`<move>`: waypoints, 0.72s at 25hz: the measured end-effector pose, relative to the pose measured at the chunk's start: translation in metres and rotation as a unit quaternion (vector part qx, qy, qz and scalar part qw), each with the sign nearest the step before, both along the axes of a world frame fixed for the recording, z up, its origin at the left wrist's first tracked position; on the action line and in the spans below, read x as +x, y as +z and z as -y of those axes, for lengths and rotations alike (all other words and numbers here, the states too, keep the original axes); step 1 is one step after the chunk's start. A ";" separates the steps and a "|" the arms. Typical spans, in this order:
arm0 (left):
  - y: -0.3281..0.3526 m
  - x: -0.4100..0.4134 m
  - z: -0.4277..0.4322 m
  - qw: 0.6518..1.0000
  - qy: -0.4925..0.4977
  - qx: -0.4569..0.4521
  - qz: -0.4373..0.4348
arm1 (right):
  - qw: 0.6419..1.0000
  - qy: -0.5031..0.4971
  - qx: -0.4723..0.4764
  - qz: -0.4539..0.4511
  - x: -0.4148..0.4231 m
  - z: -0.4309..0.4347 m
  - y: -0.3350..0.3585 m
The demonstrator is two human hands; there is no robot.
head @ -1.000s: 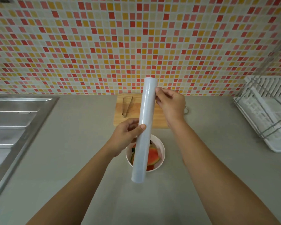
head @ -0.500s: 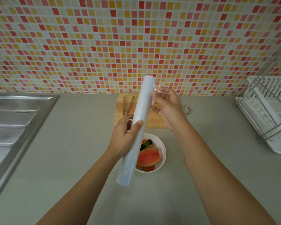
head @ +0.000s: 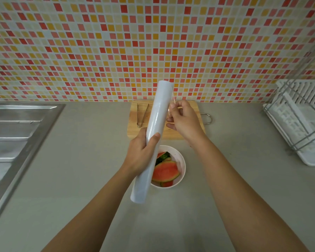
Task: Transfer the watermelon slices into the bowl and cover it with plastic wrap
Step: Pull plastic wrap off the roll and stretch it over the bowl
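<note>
Left hand (head: 142,153) clamped the plastic wrap roll (head: 151,144) mid-length; right hand (head: 183,120), beside its upper end, pinched the film's loose edge. Below them sat the bowl (head: 181,161) of watermelon slices (head: 165,171). Pulling evenly, roll steady, should prevent bunching.

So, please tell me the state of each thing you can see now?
bowl: uncovered, slices inside
watermelon slices: in the bowl
plastic wrap roll: held up, tilted
left hand: gripping the roll
right hand: pinching the film edge
tongs: lying on the cutting board
</note>
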State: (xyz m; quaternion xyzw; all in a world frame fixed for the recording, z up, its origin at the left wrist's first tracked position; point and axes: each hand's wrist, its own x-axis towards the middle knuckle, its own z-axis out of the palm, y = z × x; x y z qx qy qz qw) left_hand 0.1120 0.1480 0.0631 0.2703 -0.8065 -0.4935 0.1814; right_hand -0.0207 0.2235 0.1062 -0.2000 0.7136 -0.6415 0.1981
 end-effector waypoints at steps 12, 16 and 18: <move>0.000 -0.004 0.000 0.995 0.015 0.100 0.020 | 0.992 0.090 0.024 0.082 0.018 -0.029 -0.025; 0.000 -0.004 -0.002 0.994 0.007 0.105 0.015 | 0.993 0.087 0.015 0.082 0.024 -0.030 -0.030; -0.001 -0.005 -0.004 0.995 0.004 0.097 0.008 | 0.990 0.078 -0.025 0.119 0.025 -0.030 -0.029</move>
